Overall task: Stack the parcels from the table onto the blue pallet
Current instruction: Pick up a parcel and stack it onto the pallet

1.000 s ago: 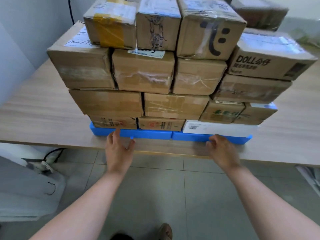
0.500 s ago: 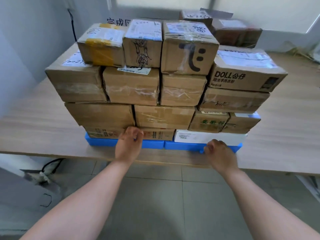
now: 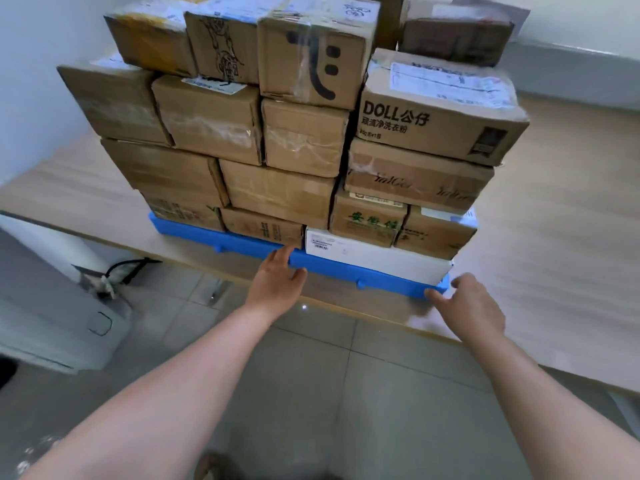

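Pallet (image 3: 332,268) presents its long edge to the person. Left hand (image 3: 277,282) touches mid-edge, right hand (image 3: 474,306) sits at the right corner. Both grips are open and empty.

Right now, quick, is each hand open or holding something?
Left hand: open, straight fingers touching the front edge of the blue pallet.
Right hand: open, holding nothing, at the pallet's right corner.

Soft, even daylight fills the scene, brightest on the wall (image 3: 588,15) at 1 o'clock. Motion blur smears the top parcels (image 3: 311,57) at 12 o'clock and the table (image 3: 554,237) grain at 3 o'clock. A small glint marks the floor (image 3: 311,375) just below centre. Wide-angle distortion bends the table's edge towards the frame's corners.
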A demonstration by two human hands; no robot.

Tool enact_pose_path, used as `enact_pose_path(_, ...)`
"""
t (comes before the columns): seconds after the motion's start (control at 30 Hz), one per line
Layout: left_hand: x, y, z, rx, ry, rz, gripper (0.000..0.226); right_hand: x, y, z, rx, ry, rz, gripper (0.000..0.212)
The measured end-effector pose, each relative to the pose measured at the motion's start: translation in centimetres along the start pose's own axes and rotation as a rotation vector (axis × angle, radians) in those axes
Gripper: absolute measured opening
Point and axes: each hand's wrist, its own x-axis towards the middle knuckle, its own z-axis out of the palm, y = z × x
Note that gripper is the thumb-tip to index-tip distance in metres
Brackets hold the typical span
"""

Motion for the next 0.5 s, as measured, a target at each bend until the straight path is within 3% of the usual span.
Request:
enact_pose_path(0.07, -0.2, 1.1, 0.8, -0.023, -0.065, -0.024, 0.06, 1.5, 0.7, -0.6, 0.212, -0.084, -0.047, 0.066)
enact_pose_path(0.13, -0.2, 2.1, 1.0, -0.067, -0.074, -0.027, 0.063, 2.4, 0.6, -1.2, 0.334, -0.172, -0.099, 0.069)
enact_pose_path(0.27, 0.0, 3.3, 0.9, -0.067, -0.099, -0.064, 0.067, 3.3, 0.3, -1.9, 0.344, -0.224, -0.181, 0.049)
enact_pose_path(0.5, 0.6, 3.2, 1.3, -0.179, -0.104, -0.104, 0.069, 4.2, 0.3, -2.7, 0.332, -0.286, -0.244, 0.044)
